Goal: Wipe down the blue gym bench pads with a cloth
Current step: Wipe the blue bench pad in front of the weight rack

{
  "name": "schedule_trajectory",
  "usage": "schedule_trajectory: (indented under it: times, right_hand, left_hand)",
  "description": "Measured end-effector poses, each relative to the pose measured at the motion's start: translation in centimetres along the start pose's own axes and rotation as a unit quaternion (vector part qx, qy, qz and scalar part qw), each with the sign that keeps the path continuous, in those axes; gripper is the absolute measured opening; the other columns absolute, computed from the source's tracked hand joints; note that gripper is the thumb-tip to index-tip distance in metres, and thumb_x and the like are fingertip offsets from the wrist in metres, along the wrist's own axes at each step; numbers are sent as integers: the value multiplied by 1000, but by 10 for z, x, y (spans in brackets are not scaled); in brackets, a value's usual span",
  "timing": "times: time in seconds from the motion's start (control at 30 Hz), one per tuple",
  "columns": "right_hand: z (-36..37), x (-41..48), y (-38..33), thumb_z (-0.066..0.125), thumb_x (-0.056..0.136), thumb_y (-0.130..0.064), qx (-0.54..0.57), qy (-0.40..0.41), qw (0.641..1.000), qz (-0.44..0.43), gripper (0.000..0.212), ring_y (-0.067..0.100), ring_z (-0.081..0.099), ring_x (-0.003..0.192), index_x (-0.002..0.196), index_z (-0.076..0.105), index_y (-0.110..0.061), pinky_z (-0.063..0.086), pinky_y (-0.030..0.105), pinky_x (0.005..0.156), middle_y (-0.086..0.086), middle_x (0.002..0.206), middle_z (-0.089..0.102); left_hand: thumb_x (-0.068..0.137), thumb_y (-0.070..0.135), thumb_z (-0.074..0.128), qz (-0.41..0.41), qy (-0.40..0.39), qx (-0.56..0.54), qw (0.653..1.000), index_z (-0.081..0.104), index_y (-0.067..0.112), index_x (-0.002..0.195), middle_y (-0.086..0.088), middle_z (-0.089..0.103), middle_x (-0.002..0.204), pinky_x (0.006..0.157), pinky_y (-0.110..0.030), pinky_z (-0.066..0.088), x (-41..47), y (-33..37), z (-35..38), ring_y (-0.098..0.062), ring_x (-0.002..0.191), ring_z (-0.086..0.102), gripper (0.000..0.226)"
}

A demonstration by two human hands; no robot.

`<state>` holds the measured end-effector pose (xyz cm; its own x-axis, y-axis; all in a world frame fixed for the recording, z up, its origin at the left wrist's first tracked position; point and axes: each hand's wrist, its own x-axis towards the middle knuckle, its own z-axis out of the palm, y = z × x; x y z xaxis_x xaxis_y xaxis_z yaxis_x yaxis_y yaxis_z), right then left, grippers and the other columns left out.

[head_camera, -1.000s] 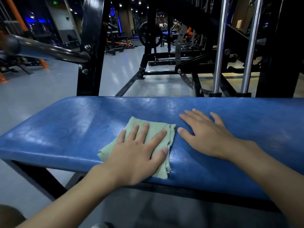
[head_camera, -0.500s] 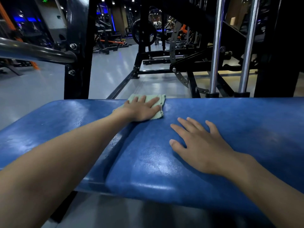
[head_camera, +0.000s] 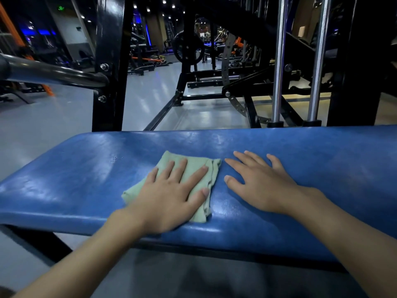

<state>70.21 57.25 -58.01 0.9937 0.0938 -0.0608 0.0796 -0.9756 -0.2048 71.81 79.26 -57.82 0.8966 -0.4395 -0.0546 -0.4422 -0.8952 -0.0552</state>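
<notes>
Pad (head_camera: 75,186), blue and glossy, lies under both hands. The cloth (head_camera: 194,166), pale green and folded, sits flat on it beneath the left hand (head_camera: 169,196), whose straight, spread fingers press it down by the pad's near edge. The right hand (head_camera: 262,186) rests flat on bare pad just right of the cloth, fingers straight, holding nothing.

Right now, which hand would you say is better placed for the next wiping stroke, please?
Left. The left hand lies flat on the green cloth; the right hand rests on bare blue pad.
</notes>
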Motion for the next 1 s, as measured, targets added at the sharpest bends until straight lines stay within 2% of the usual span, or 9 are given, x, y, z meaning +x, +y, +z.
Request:
schedule_trajectory:
  times: [0.17,0.23,0.47,0.57,0.7,0.83,1.0]
  right_hand:
    - [-7,0,-7,24,100,-57,-8,22,1000,-6,59,9,-6,151,155,18,-35,-8,56,118,-10,166,5]
    - [-6,2,-10,22,99,-60,12,18,1000,-6,60,9,-8,151,155,15,-38,-8,56,119,-11,166,3]
    - [6,7,-9,15,97,-62,-22,6,1000,0,63,10,-11,151,155,8,-40,-6,56,119,-13,165,-5]
    - [5,7,-9,14,96,-62,-29,11,1000,-2,63,10,-12,151,155,7,-40,-5,56,119,-13,165,-6]
    - [5,7,-7,14,95,-63,-18,17,1000,-4,63,8,-12,150,154,8,-41,-6,54,119,-14,165,-6]
    - [5,8,-7,12,93,-65,-24,13,1000,2,65,7,-13,150,154,7,-43,-5,53,120,-16,164,-6]
    - [2,7,-9,15,96,-63,-26,2,1000,10,62,6,-13,150,155,5,-44,-7,51,120,-16,164,-7]
  left_hand:
    - [70,75,-15,-1,2,-4,1000,-17,61,145,3,-9,167,122,-47,1,-30,2,3,-21,153,-9,76]
    - [69,76,-13,-3,0,-12,1000,-14,61,145,2,-7,167,121,-48,2,-17,-2,1,-22,153,-7,77]
    - [96,69,14,-27,-16,-27,999,3,58,150,-1,3,167,121,-51,3,93,-27,-7,-22,153,-1,57]
    - [96,69,14,-38,-24,-41,998,3,56,151,-2,2,167,120,-53,2,148,-41,-10,-25,153,0,58]
    - [86,76,9,-47,-26,-47,997,5,57,150,-1,11,167,119,-57,5,191,-53,-12,-28,153,8,67]
    - [93,72,9,-41,-21,-42,998,3,56,151,-4,5,167,119,-56,1,182,-49,-7,-29,153,2,61]
    - [96,67,11,-10,-25,-37,999,-1,55,151,-5,-3,167,121,-53,-2,107,-39,-6,-27,153,-5,58]
